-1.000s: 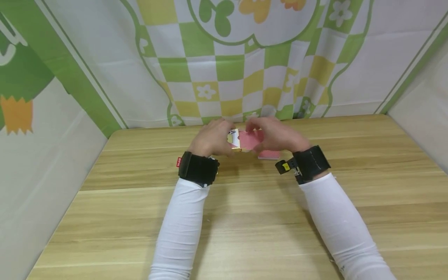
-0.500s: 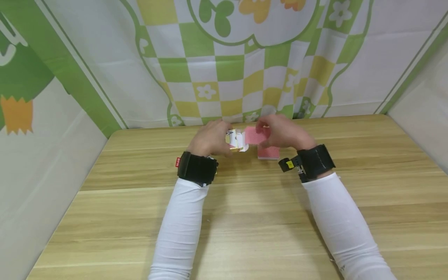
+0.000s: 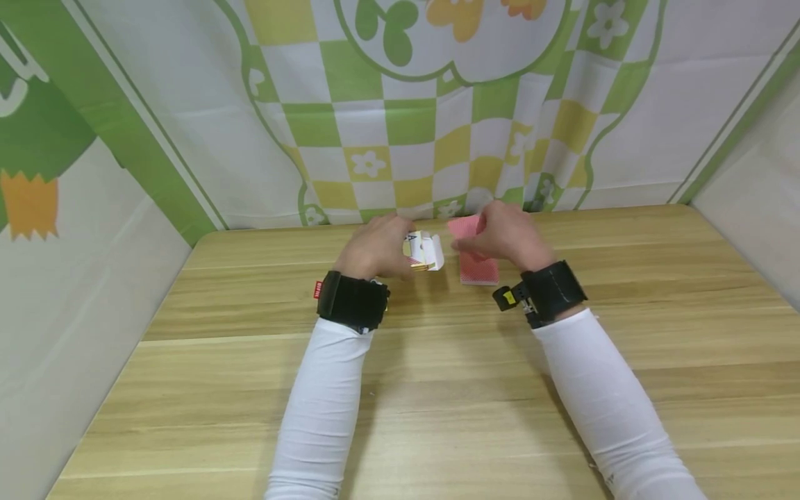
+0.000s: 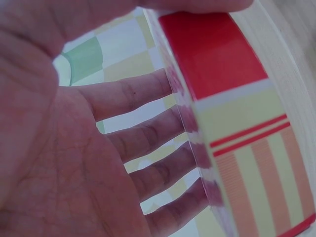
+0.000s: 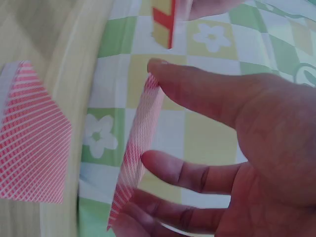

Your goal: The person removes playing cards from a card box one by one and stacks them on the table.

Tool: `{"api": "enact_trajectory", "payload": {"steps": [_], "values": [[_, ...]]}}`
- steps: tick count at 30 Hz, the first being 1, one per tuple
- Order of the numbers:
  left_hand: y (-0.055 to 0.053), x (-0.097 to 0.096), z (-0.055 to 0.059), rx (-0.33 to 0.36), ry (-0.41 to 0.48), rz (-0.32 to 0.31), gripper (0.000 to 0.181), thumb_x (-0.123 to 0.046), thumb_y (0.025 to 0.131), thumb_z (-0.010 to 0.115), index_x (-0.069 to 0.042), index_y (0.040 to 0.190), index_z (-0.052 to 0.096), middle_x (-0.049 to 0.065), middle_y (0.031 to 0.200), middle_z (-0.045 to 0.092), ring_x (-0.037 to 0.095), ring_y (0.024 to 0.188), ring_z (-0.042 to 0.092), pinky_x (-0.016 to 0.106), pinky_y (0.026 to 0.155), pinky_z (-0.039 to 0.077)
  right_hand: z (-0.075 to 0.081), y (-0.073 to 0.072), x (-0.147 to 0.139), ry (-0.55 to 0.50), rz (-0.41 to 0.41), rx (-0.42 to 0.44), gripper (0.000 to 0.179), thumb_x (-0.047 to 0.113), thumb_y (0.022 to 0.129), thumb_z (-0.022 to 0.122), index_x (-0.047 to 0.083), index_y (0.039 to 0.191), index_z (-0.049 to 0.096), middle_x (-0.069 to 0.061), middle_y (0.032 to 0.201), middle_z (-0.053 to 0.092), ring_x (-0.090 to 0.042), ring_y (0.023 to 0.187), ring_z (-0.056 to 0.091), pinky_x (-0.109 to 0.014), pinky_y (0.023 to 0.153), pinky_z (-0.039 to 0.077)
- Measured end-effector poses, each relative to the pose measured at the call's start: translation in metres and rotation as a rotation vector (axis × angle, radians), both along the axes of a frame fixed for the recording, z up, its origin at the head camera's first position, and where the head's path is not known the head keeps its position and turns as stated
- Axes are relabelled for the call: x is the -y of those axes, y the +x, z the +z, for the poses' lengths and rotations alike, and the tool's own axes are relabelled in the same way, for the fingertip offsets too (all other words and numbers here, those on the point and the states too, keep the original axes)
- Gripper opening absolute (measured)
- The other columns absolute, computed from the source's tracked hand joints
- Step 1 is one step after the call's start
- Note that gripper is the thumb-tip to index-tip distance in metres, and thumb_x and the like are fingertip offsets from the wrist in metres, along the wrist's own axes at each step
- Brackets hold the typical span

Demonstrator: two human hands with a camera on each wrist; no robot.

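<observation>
My left hand grips a playing-card box between thumb and fingers. Its white end flap stands open toward the right. In the left wrist view, the box shows a red, cream and striped side, with the fingertips along one edge. My right hand pinches a thin red-patterned playing card by its edges; whether it is a single card cannot be told. Below that hand, a stack of playing cards lies face down on the table, its pink-red backs also plain in the right wrist view.
Both hands work near the back edge of the wooden table. A checked green, yellow and white curtain hangs right behind it. A small red tag shows beside the left wrist strap.
My right hand has drawn the playing card away from the box's open end, to the right and back over the stack. The box's flap and the stack show more fully. The left hand stays put.
</observation>
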State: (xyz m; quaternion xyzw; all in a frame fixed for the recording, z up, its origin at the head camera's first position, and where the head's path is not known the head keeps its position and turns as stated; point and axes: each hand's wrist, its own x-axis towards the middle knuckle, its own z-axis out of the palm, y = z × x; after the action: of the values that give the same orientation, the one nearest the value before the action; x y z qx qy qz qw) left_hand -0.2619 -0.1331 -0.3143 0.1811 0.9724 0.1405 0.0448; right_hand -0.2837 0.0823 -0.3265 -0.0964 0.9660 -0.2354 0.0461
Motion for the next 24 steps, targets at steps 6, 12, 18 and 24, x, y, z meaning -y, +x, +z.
{"api": "enact_trajectory", "payload": {"steps": [6,12,18,24], "values": [[0.000,0.000,0.000,0.008,0.000,-0.002,0.045,-0.015,0.054,0.069,-0.010,0.097,0.059,0.001,0.090,0.053,0.020,0.076,0.049,0.031,0.059,0.041,-0.007,0.000,0.001,0.091,-0.083,-0.006,0.052,0.062,0.067,0.065,0.011,0.075,0.056,-0.006,0.073,0.055,-0.023,0.066,0.051,-0.036,0.055,0.041],[0.001,-0.001,0.000,0.014,0.010,-0.002,0.045,-0.015,0.054,0.069,-0.010,0.097,0.059,0.002,0.089,0.053,0.020,0.075,0.049,0.031,0.059,0.041,-0.013,-0.001,0.003,0.195,-0.112,-0.015,0.058,0.067,0.069,0.061,0.010,0.080,0.053,-0.008,0.077,0.055,-0.025,0.070,0.052,-0.036,0.054,0.042],[0.001,-0.001,0.000,0.010,0.013,-0.002,0.047,-0.016,0.054,0.070,-0.010,0.099,0.059,0.001,0.090,0.053,0.020,0.077,0.049,0.031,0.060,0.041,-0.019,-0.004,0.005,0.266,-0.114,-0.030,0.065,0.069,0.069,0.058,0.008,0.090,0.052,-0.011,0.082,0.054,-0.027,0.076,0.053,-0.036,0.056,0.042],[0.000,-0.001,0.000,0.005,0.007,0.002,0.046,-0.017,0.054,0.071,-0.012,0.098,0.058,0.001,0.090,0.053,0.020,0.077,0.050,0.031,0.059,0.041,-0.023,-0.006,0.007,0.267,-0.115,-0.029,0.063,0.069,0.069,0.058,0.008,0.085,0.052,-0.011,0.082,0.055,-0.027,0.076,0.054,-0.036,0.055,0.042]]}}
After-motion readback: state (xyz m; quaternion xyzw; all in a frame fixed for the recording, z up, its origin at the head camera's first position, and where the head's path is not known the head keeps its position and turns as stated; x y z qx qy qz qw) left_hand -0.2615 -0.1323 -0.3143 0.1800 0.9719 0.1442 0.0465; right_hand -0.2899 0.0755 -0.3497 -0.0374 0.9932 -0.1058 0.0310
